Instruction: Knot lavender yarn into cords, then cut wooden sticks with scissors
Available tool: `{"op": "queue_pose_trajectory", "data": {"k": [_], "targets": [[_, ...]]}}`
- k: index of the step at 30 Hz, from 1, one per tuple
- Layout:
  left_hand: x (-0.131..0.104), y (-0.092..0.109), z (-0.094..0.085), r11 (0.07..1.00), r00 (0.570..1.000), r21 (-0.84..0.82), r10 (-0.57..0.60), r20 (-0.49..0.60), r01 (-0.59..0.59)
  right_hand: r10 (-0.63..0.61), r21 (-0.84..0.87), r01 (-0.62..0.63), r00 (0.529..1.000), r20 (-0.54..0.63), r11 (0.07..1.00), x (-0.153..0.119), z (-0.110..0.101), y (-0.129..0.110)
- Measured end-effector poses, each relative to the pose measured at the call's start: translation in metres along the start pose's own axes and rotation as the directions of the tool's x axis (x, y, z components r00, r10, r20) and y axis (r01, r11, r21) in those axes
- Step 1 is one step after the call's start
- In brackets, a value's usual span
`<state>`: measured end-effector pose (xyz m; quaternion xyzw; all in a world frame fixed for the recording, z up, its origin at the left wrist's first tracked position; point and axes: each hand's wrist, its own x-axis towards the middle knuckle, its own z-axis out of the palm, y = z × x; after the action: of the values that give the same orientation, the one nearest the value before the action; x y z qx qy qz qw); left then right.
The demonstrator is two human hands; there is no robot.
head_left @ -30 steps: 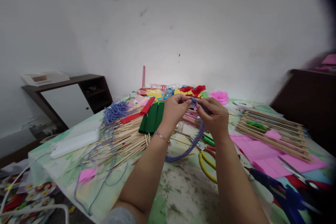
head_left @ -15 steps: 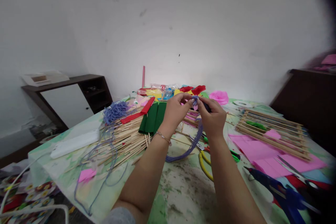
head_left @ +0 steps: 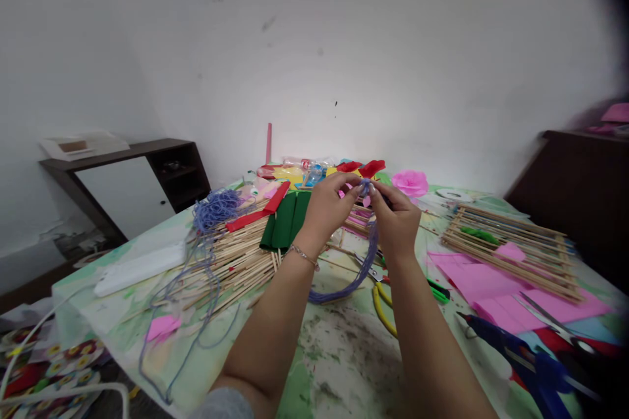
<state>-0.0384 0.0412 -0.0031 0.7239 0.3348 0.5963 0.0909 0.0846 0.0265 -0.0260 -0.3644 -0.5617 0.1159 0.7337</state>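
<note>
Pinches purple yarn [head_left: 339, 294] between thumb and fingertips of the left hand [head_left: 328, 206] and of the right hand [head_left: 397, 215], with the 2 grips nearly closed and almost meeting. Reaches over the table [head_left: 344, 353] from its near edge toward its far edge. Lets the yarn hang in a loop below the right hand, passing behind the left forearm; cannot tell whether touching the table there.

Has scissors [head_left: 374, 273] beneath, beside the right forearm. Toward the table's left edge, has a heap of wooden sticks [head_left: 230, 268], with green paper [head_left: 285, 219] on top and a yarn tangle [head_left: 216, 209] just beside. Toward the right edge, has a stick frame [head_left: 514, 267] partly on pink paper [head_left: 464, 275]; near the near right corner, a glue gun [head_left: 535, 363]; by the far edge, a pink flower [head_left: 410, 182].
</note>
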Motion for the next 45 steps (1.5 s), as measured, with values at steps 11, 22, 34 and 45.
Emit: {"op": "queue_pose_trajectory", "data": {"k": [11,22,34,45], "targets": [[0.001,-0.004,-0.002,1.0,0.999,-0.005,0.004,0.033,-0.004,0.074,0.089,-0.084,0.991,0.11,0.993,0.004,-0.002,0.009],[0.001,-0.006,0.0,0.999,0.998,0.009,0.036,0.058,-0.036,-0.248,-0.178,0.274,0.956,0.158,0.945,0.006,-0.005,0.01],[0.001,-0.004,-0.001,1.0,0.999,0.017,0.014,0.045,-0.015,-0.218,-0.187,0.25,0.96,0.178,0.95,0.006,-0.009,0.006],[-0.001,0.003,-0.002,0.997,0.999,0.076,0.017,0.035,-0.02,-0.073,-0.045,0.069,0.993,-0.09,0.997,-0.002,0.001,0.008]]}}
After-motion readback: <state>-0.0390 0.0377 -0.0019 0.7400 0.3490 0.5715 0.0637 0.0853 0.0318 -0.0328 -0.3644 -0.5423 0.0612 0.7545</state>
